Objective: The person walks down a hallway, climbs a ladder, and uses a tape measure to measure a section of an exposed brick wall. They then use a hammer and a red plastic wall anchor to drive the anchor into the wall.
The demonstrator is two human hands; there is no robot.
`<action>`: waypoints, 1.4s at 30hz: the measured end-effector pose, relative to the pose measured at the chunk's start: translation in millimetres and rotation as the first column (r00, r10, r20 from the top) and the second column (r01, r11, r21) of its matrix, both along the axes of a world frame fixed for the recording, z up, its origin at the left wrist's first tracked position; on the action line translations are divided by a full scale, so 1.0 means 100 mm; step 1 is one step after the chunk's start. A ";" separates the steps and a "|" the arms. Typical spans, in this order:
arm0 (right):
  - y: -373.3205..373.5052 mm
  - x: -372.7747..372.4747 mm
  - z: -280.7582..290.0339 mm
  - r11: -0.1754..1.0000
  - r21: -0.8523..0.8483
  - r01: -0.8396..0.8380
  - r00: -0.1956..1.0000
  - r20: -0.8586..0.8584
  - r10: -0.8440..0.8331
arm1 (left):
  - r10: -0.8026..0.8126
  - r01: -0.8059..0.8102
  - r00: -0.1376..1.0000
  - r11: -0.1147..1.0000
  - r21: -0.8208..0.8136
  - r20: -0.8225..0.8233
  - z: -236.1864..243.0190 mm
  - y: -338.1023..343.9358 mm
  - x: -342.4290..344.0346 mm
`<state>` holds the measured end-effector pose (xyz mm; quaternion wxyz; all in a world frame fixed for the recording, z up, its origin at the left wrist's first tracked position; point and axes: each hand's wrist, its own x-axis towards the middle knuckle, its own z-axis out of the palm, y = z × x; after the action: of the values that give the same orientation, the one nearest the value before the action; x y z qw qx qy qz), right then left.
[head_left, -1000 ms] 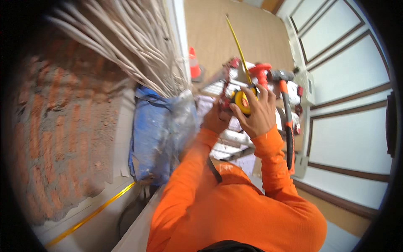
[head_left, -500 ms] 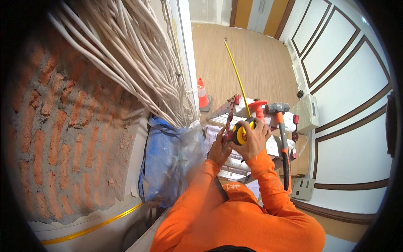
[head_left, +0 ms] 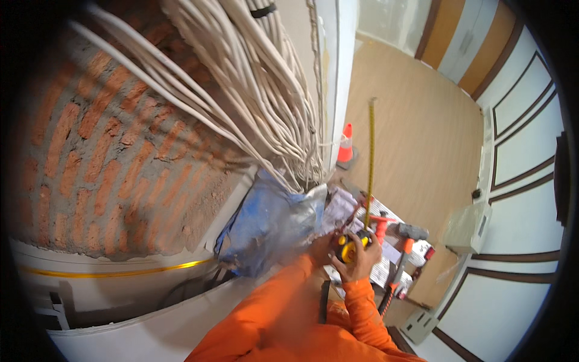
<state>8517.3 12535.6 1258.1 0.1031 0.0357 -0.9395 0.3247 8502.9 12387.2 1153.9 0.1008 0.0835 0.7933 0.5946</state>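
A yellow and black tape measure (head_left: 345, 248) is gripped in my right hand (head_left: 360, 263), the fingers curled round its case. Its yellow blade (head_left: 371, 158) runs out stiffly away from me, with its far end over the floor. My left hand (head_left: 321, 248) is against the left side of the case; its fingers are partly hidden, so I cannot tell how they are set. Just beyond the hands are a hammer (head_left: 413, 231) with an orange and black handle and a tool with a red guarded grip (head_left: 382, 224), both at the cluttered stepladder top.
Thick white cables (head_left: 265, 102) hang at the left before a bare brick wall (head_left: 102, 163). Below them is a blue plastic sheet (head_left: 256, 220). An orange cone (head_left: 345, 146) stands on the wood-look floor (head_left: 422, 120). A white box (head_left: 467, 228) is by the panelled wall (head_left: 518, 235).
The view has turned, so the scene sits further right and tilted. Both hands appear lower in it. My right hand keeps hold of the tape measure, its blade still extended.
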 end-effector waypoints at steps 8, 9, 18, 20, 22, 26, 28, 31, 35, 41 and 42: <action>0.09 -0.05 0.46 0.978 -0.199 -0.056 0.997 0.033 0.064 | -0.229 -0.395 0.740 0.613 0.684 0.632 -0.82 0.25 0.15; 0.12 -0.05 0.53 0.965 -0.254 -0.065 0.997 0.021 0.072 | -0.305 -0.506 0.668 0.482 0.715 0.678 -0.96 0.21 0.17; 0.48 0.02 0.88 0.320 -0.947 0.016 0.986 0.068 0.153 | 0.042 -0.111 0.912 0.983 0.145 0.409 0.12 -0.08 -0.09; 0.56 0.00 0.89 0.241 -0.969 0.050 0.983 0.090 0.160 | 0.027 -0.076 0.915 0.991 0.106 0.403 0.16 0.01 -0.22; 0.57 -0.06 0.90 0.175 -0.983 0.059 0.975 0.094 0.200 | 0.025 -0.053 0.913 0.997 0.057 0.408 0.26 0.02 -0.27; 0.64 -0.18 1.00 0.115 -0.993 0.021 0.931 0.061 0.359 | 0.049 -0.051 0.899 0.999 -0.007 0.434 0.31 0.02 -0.19; 0.69 -0.21 1.05 0.089 -0.996 -0.013 0.897 0.028 0.442 | 0.050 -0.040 0.899 0.999 -0.032 0.436 0.30 0.00 -0.15; 0.74 -0.35 1.21 0.044 -0.997 -0.068 0.806 -0.029 0.592 | 0.045 -0.018 0.891 0.998 -0.063 0.452 0.32 -0.04 -0.04; 0.83 -0.46 1.63 0.004 -0.988 -0.157 0.649 -0.100 0.754 | 0.000 0.057 0.886 0.992 -0.109 0.464 0.40 -0.04 -0.01; 0.71 -0.71 3.06 0.414 -0.666 -0.620 0.607 -0.073 0.791 | -0.090 0.192 0.880 0.965 -0.177 0.466 0.40 0.10 -0.05; 0.65 -0.74 3.31 0.472 -0.548 -0.691 0.571 -0.014 0.821 | -0.094 0.206 0.878 0.959 -0.193 0.470 0.40 0.09 -0.03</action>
<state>8443.0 12600.8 1588.7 -0.1667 0.3812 -0.7109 0.5671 8500.1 12396.5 1193.5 0.3394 -0.0092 0.8036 0.4889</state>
